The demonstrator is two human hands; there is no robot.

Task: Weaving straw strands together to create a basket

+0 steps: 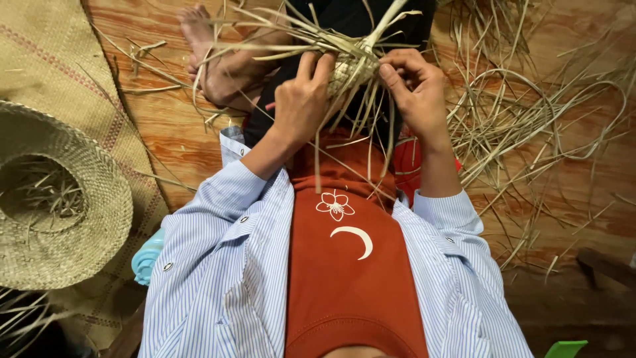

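Head view: left hand (301,99) and right hand (414,89) both pinch the small weave (351,66) above the lap, far centre, loose strips fanning out. A slackened pinch could let the plait loosen; a hard tug might snap dry strips (530,126).
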